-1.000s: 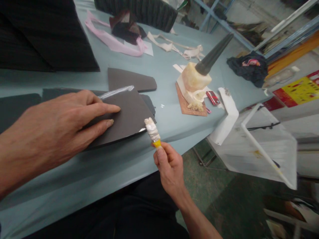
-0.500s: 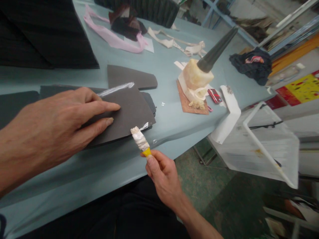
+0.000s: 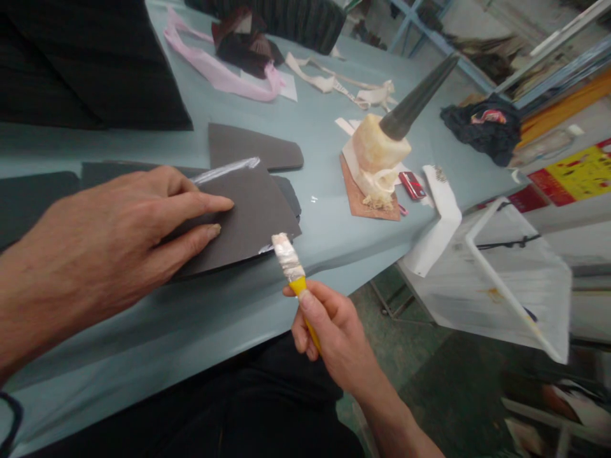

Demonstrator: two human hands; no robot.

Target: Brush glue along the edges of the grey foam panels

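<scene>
My left hand (image 3: 128, 222) rests on a dark grey flat panel (image 3: 248, 213), index finger and thumb stretched out over its surface. A glossy whitish streak (image 3: 229, 168) runs along the panel's far edge, and a shorter one (image 3: 267, 249) lies on the near edge by the corner. My right hand (image 3: 329, 324) is closed round the yellow handle of a small brush (image 3: 289, 257). Its bristle end, caked with white, meets the panel's near edge close to the right corner. More dark pieces (image 3: 289, 194) lie under the panel; a separate grey piece (image 3: 252, 147) lies behind it.
A pale glue-crusted container (image 3: 377, 149) with a dark cone (image 3: 415, 98) on top stands on a brown board (image 3: 351, 191). Around it lie a red box (image 3: 411, 185) and pale strips (image 3: 315, 76). A large black object (image 3: 90, 70) stands at left; a white bin (image 3: 515, 286) is right.
The brush in my right hand has moved right along the near edge toward the corner. My left hand stays in place on the panel.
</scene>
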